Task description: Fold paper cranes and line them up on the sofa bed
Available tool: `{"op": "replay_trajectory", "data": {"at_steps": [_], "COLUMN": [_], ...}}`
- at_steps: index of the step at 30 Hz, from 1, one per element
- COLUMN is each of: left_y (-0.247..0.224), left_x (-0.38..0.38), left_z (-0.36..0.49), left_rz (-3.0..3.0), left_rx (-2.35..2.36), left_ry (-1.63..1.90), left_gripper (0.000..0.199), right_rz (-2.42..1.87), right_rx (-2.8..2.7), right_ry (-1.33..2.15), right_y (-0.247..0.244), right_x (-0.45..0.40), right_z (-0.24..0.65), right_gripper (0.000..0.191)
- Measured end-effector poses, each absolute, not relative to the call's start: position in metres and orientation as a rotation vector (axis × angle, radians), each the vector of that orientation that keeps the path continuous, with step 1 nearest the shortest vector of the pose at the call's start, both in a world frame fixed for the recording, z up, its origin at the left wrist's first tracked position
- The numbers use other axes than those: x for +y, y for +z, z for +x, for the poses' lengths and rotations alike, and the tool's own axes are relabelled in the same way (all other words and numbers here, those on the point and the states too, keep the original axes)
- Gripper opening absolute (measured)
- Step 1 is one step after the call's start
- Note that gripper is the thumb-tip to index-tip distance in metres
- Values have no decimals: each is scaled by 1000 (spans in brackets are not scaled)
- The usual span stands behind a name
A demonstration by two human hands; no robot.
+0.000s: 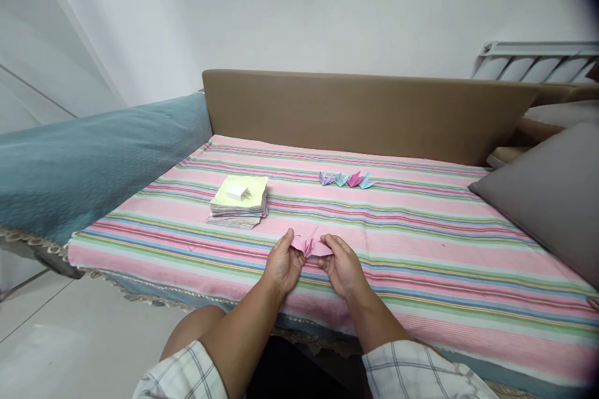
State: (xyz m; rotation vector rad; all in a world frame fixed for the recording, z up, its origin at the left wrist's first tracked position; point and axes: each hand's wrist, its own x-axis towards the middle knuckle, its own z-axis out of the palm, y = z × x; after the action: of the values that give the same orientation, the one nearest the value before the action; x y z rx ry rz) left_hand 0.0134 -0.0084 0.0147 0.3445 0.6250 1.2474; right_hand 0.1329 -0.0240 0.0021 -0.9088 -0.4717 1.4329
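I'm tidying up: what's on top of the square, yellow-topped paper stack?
A small white block, apparently a plug, lies on the yellow top sheet; paper beneath it is covered.

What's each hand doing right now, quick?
Left hand: closed, holding one side of the pink origami crane.
Right hand: closed, holding the other side of the same crane.

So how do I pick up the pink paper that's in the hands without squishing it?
Probably pinch the pink paper by its two side flaps, coming from left and right, like the left hand and right hand do. The flaps stick out sideways, while the middle is bunched in folds and might crush.
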Motion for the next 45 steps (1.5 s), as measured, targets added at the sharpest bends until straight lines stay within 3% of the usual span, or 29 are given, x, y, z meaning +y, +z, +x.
{"op": "replay_trajectory", "data": {"at_steps": [5, 14, 22, 31, 45], "left_y": [22, 22, 13, 13, 19], "left_x": [-10, -12, -12, -7, -7], "left_z": [10, 4, 5, 1, -3], "left_rz": [279, 252, 346, 287, 294], "left_rx": [646, 596, 555, 623, 767], "left_ry": [1198, 932, 764, 975, 1009], "left_gripper": [12, 27, 32, 24, 16], "right_rz": [-983, -966, -863, -992, -1301], "right_rx": [-539, -976, -1273, -1151, -1210], "right_ry": [1371, 1519, 1448, 1194, 771], "right_y": [5, 8, 18, 20, 28], "right_x": [-21, -25, -29, -23, 31], "right_z": [140, 162, 160, 161, 201], "right_gripper": [32, 33, 26, 22, 35]}}
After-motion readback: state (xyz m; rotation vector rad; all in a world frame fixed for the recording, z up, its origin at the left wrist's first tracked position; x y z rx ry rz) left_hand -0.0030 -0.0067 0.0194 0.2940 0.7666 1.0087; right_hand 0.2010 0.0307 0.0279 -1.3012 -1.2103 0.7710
